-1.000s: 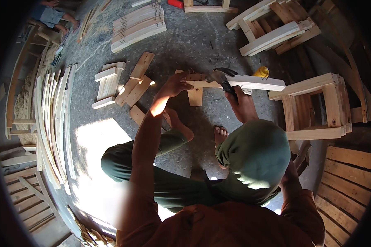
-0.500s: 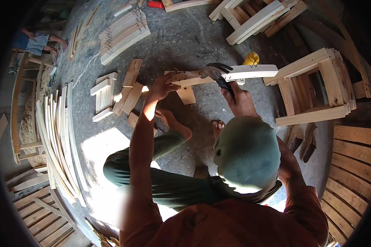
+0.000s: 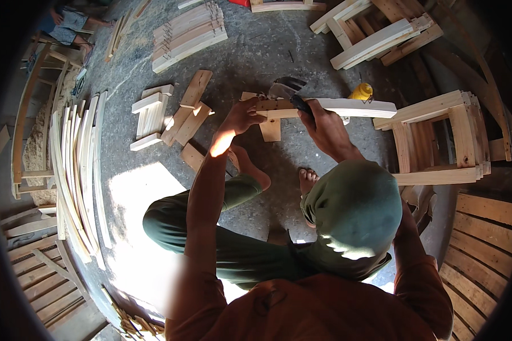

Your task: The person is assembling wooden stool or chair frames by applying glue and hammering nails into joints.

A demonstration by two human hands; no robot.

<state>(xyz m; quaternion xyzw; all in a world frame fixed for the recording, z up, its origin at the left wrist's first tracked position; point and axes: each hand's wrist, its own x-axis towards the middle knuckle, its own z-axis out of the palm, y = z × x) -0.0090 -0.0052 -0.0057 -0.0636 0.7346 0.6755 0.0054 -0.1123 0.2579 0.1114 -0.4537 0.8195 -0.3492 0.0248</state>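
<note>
The person wears a rust-orange shirt (image 3: 330,315) with short sleeves (image 3: 421,284), dark green trousers (image 3: 247,256) and bare feet (image 3: 251,169).

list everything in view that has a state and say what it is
Long beam: crossing over a shorter board
Hammer: in use position above the beam, head blurred
Right hand: closed on the hammer
Left hand: gripping the beam's left end
Nailed boards: side by side, nails sticking up
Wooden frames: assembled, stacked
Yellow container: upright or tipped, cannot tell
</note>
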